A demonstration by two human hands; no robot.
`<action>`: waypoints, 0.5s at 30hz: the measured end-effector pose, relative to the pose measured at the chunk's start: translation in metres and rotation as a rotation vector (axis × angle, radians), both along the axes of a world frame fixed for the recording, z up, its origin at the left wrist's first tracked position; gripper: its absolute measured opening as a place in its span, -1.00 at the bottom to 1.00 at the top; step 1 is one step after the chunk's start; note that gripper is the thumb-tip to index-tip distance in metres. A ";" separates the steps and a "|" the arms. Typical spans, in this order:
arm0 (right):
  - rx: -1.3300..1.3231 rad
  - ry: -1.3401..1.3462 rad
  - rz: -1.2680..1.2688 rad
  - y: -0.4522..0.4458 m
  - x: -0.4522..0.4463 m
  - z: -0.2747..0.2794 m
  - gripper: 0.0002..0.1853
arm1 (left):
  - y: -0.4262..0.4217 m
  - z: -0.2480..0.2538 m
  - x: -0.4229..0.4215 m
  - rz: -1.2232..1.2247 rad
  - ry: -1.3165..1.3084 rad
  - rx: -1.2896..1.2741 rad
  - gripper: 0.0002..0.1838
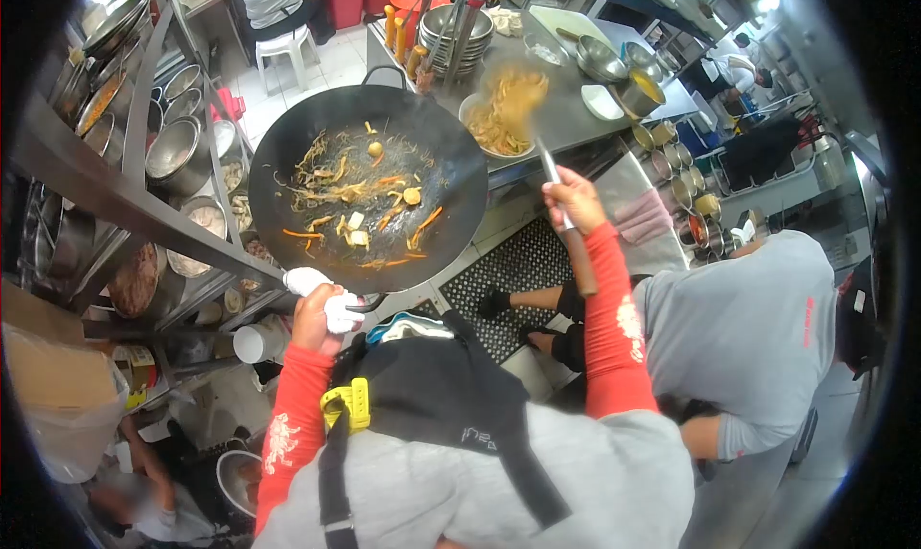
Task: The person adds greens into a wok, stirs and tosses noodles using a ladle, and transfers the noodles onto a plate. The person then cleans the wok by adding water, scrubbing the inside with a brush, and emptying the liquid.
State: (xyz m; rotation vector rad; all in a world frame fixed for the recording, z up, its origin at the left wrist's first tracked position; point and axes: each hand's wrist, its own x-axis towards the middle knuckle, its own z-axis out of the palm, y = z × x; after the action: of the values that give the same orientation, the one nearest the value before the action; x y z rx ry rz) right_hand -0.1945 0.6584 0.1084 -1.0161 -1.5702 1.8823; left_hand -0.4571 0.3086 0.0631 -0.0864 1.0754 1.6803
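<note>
Noodles [326, 175] with orange strips [423, 227] and pale chunks [357, 237] lie scattered across your dark wok [451, 160]; more food fills the bowl [501, 155] on the counter [566, 117], by the blurred head of your utensil [549, 165]. Your left hand [315, 319] curls round white cloth [342, 313] at the wok's handle [370, 307]; your right hand [578, 203] grips the utensil.

Black wok [453, 177] with scattered noodles [331, 198]

Ctr [566, 100] w/ bowl stack [456, 38], noodle bowl [465, 110], wht dish [602, 102]; flr [331, 61] w/ blk mat [508, 269].
</note>
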 end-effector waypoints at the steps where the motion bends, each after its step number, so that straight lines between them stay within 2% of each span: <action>1: 0.028 -0.082 -0.030 0.004 -0.004 -0.010 -0.70 | 0.000 0.000 0.000 0.013 -0.017 -0.003 -0.92; 2: 0.053 -0.163 -0.058 0.007 -0.008 -0.020 -0.69 | 0.000 0.001 -0.001 0.029 -0.031 -0.010 -0.91; 4: 0.153 -0.244 -0.142 0.012 -0.012 -0.041 -0.45 | 0.001 0.006 -0.001 0.029 -0.017 -0.035 -0.92; 6: 0.284 -0.350 -0.178 0.018 -0.009 -0.059 -0.37 | 0.002 0.008 0.002 0.029 -0.018 -0.053 -0.92; 9: 0.684 -0.600 -0.215 0.023 -0.007 -0.070 -0.33 | 0.007 0.012 0.001 0.035 -0.024 -0.068 -0.90; 12: 0.944 -0.742 -0.227 0.005 -0.008 -0.066 -0.29 | 0.007 0.011 0.001 0.023 -0.013 -0.064 -0.89; 15: 1.017 -0.784 -0.270 -0.019 -0.008 -0.064 -0.25 | 0.006 0.009 0.001 0.022 -0.021 -0.060 -0.88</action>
State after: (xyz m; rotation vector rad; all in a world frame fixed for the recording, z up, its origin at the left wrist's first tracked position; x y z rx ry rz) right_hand -0.2020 0.6396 0.0447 -1.3742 -2.2444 0.2958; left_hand -0.4563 0.3145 0.0719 -0.1552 1.1132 1.6637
